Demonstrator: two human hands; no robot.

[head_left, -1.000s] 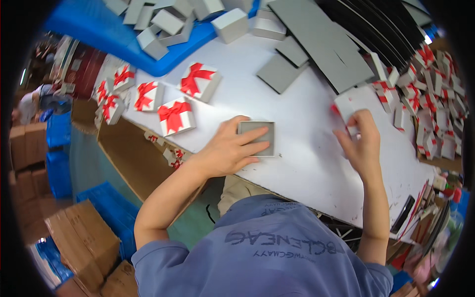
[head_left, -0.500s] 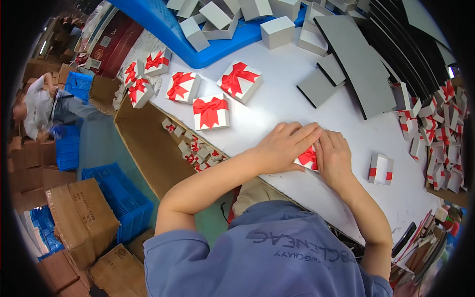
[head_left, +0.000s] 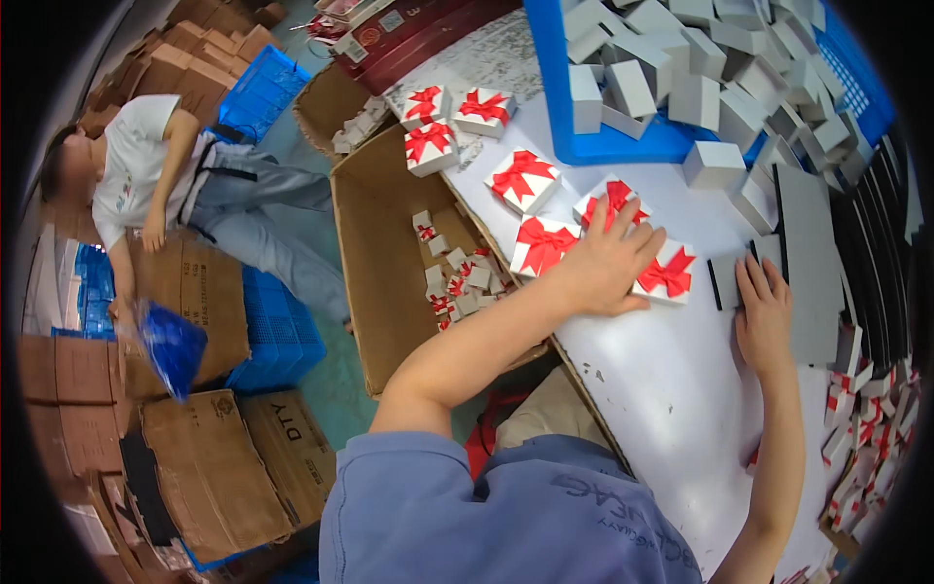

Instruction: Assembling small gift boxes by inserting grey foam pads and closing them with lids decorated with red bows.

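Observation:
My left hand (head_left: pixel 605 261) is spread over a group of small white gift boxes with red ribbon bows. Its fingertips reach onto one gift box (head_left: pixel 595 206), partly hidden by them. Another gift box (head_left: pixel 665 273) sits against the thumb side, and a third gift box (head_left: pixel 545 245) is left of the fingers. My right hand (head_left: pixel 764 326) lies with fingers stretched out at the edge of some flat grey boards (head_left: pixel 806 255). Neither hand is closed around anything.
A blue crate (head_left: pixel 584 146) of plain white boxes stands on the white table (head_left: pixel 642 389). Ribboned boxes (head_left: pixel 866 428) are piled at right. Below the table's left edge, a cardboard carton (head_left: pixel 375 263) holds more. A person (head_left: pixel 146 185) with a blue bag stands at left.
My hands have moved apart from the ribboned box they held together; the left is over the grouped boxes, the right at the grey boards. The whole view has shifted toward the left.

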